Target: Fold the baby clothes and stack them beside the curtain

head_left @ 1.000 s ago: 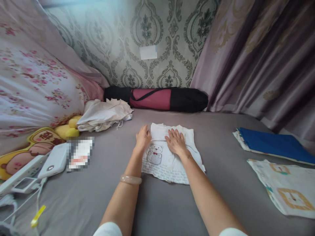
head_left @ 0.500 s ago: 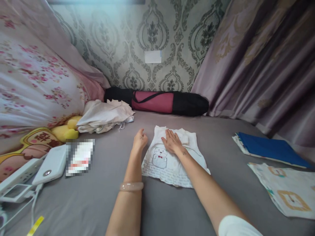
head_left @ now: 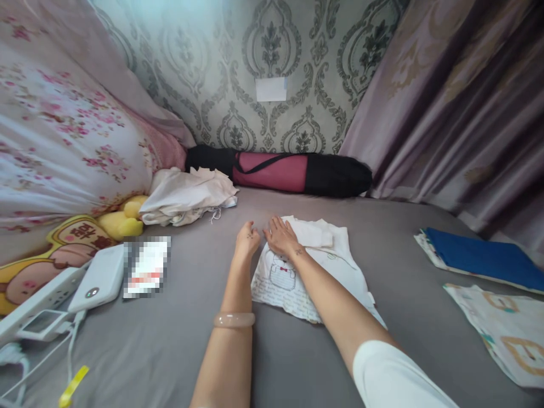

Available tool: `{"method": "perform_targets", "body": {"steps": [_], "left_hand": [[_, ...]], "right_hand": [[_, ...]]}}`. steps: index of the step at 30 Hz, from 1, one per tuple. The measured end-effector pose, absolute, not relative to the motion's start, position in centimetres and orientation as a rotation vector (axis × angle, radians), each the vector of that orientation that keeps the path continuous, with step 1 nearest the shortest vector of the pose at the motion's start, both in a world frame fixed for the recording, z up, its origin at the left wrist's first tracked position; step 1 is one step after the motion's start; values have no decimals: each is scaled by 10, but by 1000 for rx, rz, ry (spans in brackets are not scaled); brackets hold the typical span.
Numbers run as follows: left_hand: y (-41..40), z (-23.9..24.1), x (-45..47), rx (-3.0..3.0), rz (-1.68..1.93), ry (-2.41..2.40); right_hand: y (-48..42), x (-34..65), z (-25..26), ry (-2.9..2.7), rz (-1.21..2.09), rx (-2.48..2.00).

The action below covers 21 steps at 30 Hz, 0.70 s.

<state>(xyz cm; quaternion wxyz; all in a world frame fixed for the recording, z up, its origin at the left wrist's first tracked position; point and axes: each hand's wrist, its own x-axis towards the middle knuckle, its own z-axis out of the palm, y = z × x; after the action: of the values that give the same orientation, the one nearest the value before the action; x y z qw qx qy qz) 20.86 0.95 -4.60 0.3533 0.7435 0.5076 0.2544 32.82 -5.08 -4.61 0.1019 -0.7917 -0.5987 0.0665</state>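
A small white garment [head_left: 323, 266] with a bear print and lines of text lies flat on the grey bedsheet [head_left: 170, 345]. My right hand [head_left: 280, 237] rests on its upper left part, fingers stretched out and flat on the cloth. My left hand [head_left: 247, 241] sits just off the garment's left edge, fingers curled loosely with nothing seen in them. A pale bangle [head_left: 234, 320] circles my left wrist.
Crumpled white clothes [head_left: 187, 195] and a black-and-pink roll bag [head_left: 280, 170] lie by the patterned wall. A floral quilt [head_left: 55, 141], yellow plush [head_left: 114, 224], power bank [head_left: 102, 277] and power strip [head_left: 38, 297] are at left. A blue folded cloth [head_left: 484, 258] and printed cloth [head_left: 505, 331] lie right, beside curtains.
My right hand slid leftward across the garment toward its upper left corner. My left hand came off the cloth's edge and curled. The camera view shifted slightly.
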Motion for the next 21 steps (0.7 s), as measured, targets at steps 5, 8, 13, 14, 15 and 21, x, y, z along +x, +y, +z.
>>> {"method": "perform_targets", "body": {"steps": [5, 8, 13, 14, 15, 21], "left_hand": [[9, -44, 208, 1931, 630, 1325], [4, -37, 213, 1955, 640, 1309], [-12, -24, 229, 2014, 777, 1159], [-15, -22, 233, 2020, 797, 1120], [-18, -21, 238, 2034, 809, 1085], [-25, -30, 275, 2407, 580, 1015]], "right_hand": [[-47, 328, -54, -1758, 245, -2335], [-48, 329, -50, -1753, 260, -2311], [-62, 341, -33, -1657, 266, -2190], [-68, 345, -30, -1623, 207, -2194], [-76, 349, -28, -1597, 147, -2215], [-117, 364, -37, -1624, 111, -2400]]}}
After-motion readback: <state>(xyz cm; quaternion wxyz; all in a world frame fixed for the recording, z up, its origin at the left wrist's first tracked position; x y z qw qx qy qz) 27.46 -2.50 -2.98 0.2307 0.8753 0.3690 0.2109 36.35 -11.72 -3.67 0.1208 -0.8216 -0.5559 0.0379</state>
